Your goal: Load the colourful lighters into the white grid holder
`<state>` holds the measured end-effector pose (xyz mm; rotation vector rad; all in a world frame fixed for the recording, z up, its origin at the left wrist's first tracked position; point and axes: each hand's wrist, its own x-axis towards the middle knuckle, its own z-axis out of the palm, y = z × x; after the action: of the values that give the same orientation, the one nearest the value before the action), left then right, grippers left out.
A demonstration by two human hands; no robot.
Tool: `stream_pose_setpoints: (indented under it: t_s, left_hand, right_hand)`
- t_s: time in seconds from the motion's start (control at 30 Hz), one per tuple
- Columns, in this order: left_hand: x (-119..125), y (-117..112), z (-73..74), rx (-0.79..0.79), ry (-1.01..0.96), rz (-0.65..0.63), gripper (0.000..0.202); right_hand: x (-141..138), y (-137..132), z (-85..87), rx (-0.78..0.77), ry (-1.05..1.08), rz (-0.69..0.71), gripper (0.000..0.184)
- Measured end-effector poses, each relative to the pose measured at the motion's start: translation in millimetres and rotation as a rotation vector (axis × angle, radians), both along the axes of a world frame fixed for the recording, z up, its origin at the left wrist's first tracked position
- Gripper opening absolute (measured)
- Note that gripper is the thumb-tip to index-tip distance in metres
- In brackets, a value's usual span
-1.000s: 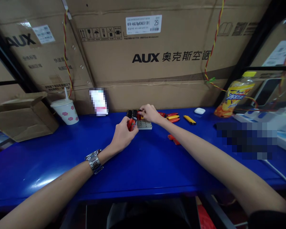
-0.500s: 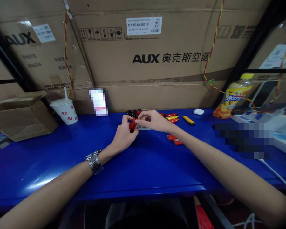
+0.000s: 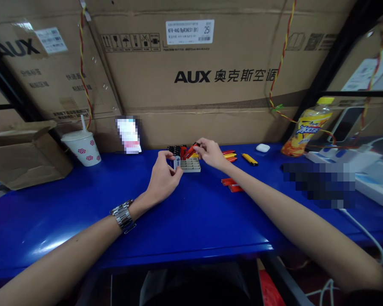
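A small grey compartment tray [image 3: 191,166] sits on the blue table [image 3: 185,216], with dark and red lighters standing in its far row. My right hand [image 3: 210,153] pinches a red lighter [image 3: 190,150] and holds it tilted over the tray's far side. My left hand [image 3: 164,177], with a metal watch on its wrist, is closed round a lighter with a white and blue label [image 3: 176,162] just left of the tray.
Loose red and yellow lighters [image 3: 230,155] lie right of the tray; two red ones [image 3: 230,184] lie nearer. A paper cup [image 3: 81,148], an open carton [image 3: 22,153], a white earbud case [image 3: 262,148] and a drink bottle [image 3: 306,127] stand along the back.
My right hand took the red lighter from my left hand and carried it back over the tray. My left hand now shows a white and blue labelled lighter.
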<state>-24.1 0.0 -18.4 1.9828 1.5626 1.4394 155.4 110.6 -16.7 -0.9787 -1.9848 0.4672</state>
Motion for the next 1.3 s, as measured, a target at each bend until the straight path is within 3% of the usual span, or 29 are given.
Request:
stream_pose_setpoints:
  t_s: [0.17, 0.4, 0.57, 0.67, 0.77, 0.83, 0.97, 1.07, 1.17, 1.3]
  left_hand:
    - [0, 0, -1.8, -0.003, 0.049, -0.052, 0.028]
    - [1, 0, -2.0, 0.005, 0.072, -0.072, 0.027]
    - [0, 1, -3.3, 0.002, 0.074, -0.076, 0.028]
    - [0, 1, -3.6, 0.006, 0.098, -0.095, 0.028]
    - [0, 0, -3.1, 0.006, 0.13, -0.121, 0.025]
    - [-1, -1, -2.7, 0.005, 0.145, -0.13, 0.023]
    - [-1, -1, -2.2, -0.002, 0.171, -0.152, 0.021]
    - [-1, -2, -1.2, -0.007, 0.179, -0.161, 0.02]
    - [0, -3, 0.2, -0.026, 0.192, -0.163, 0.021]
    - [1, -4, 0.4, -0.02, 0.21, -0.169, 0.018]
  right_hand:
    - [-20, -7, -5.2, 0.105, -0.189, 0.031, 0.012]
    - [-22, -12, -9.9, 0.235, -0.225, 0.082, 0.027]
    - [-16, -19, 4.7, 0.278, -0.313, 0.081, 0.025]
    - [0, -24, 25.0, 0.154, -0.381, 0.172, 0.03]
    - [29, -26, 44.6, -0.119, -0.633, 0.322, 0.029]
    - [51, -27, 52.7, -0.346, -0.812, 0.359, 0.04]
    - [78, -25, 51.9, -0.574, -0.911, 0.289, 0.049]
    - [75, -27, 44.0, -0.682, -0.916, 0.227, 0.044]
    - [60, -35, 42.5, -0.691, -0.997, 0.149, 0.032]
    - [40, -46, 48.6, -0.495, -0.931, 0.333, 0.014]
